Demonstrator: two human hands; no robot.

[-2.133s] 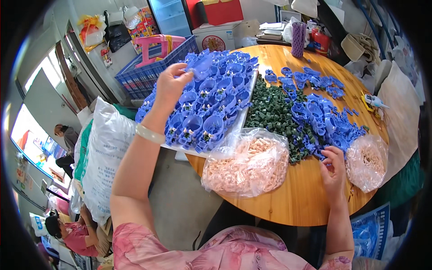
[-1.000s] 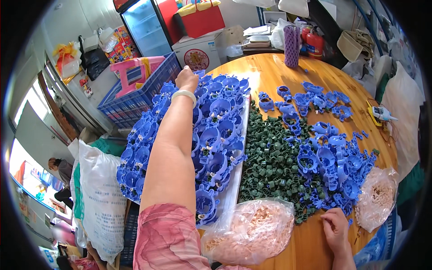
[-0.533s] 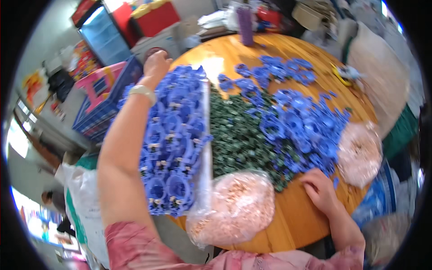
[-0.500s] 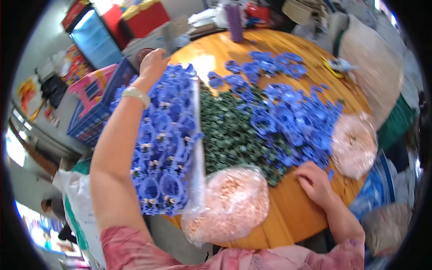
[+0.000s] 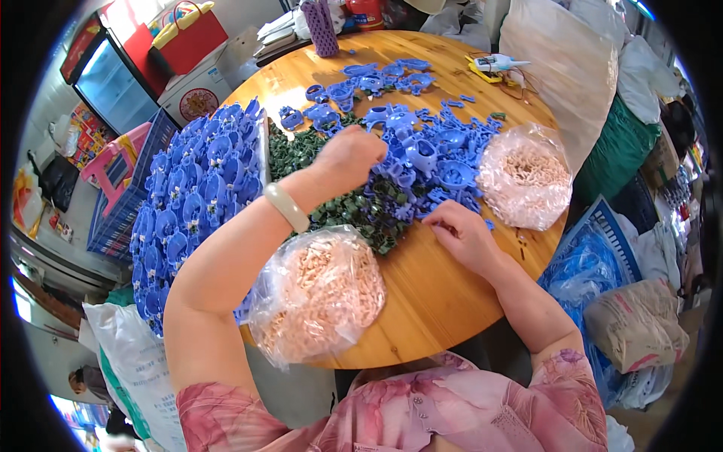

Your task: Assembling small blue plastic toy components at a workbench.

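Observation:
My left hand (image 5: 350,157), with a pale bangle on the wrist, is over the border between a heap of small dark green plastic parts (image 5: 297,151) and a heap of blue plastic parts (image 5: 452,139). Its fingers are curled, and whatever they hold is hidden. Just in front of the blue heap, my right hand (image 5: 465,237) is low over the table, thumb and fingers drawn together; I cannot make out anything in them. Rows of blue pieces with small pale and dark bits (image 5: 188,200) stand packed on a white-edged board at the left.
Clear bags of small peach-coloured parts lie at the near edge (image 5: 324,290) and right side (image 5: 527,177) of the round wooden table (image 5: 422,309). Farther back are a purple openwork cylinder (image 5: 320,29) and a yellow-handled tool (image 5: 486,69). A blue crate (image 5: 124,215) is at left.
My left hand has come from the far end of the packed blue rows, rightward and nearer, to the heaps. My right hand stays by the blue heap. The whole view has shifted.

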